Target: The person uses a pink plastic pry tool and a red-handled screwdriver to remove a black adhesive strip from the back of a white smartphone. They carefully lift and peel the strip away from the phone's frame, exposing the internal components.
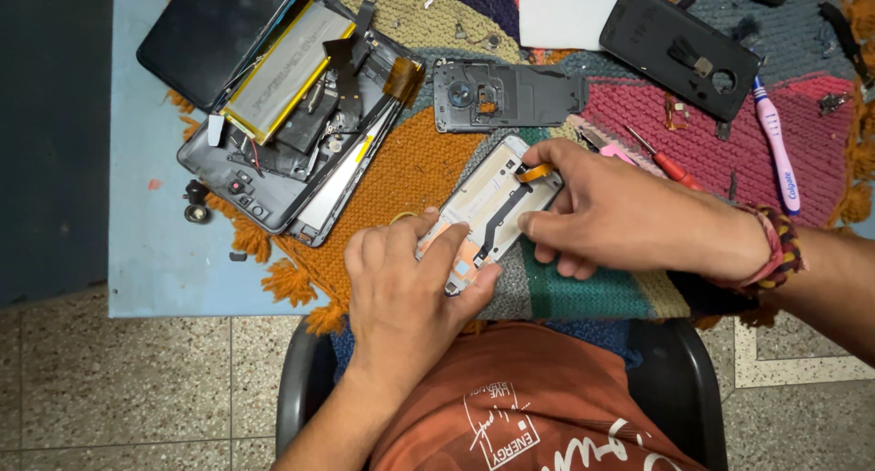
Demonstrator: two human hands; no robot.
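Left hand (406, 284) pins the phone frame (492, 207) on the mat (401, 166); right hand (606, 211) pinches its orange flex (536, 171), grip closed; freeing it likely needs a gentle, straight lift.

Left hand (401, 284) presses the stripped phone frame (492, 202) onto the knitted mat (410, 166) — right hand (606, 211) pinches its orange flex cable (536, 172).

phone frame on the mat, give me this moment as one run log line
left hand: pressing phone frame lower end | right hand: fingers at orange flex cable | support: knitted mat | nearby: red screwdriver
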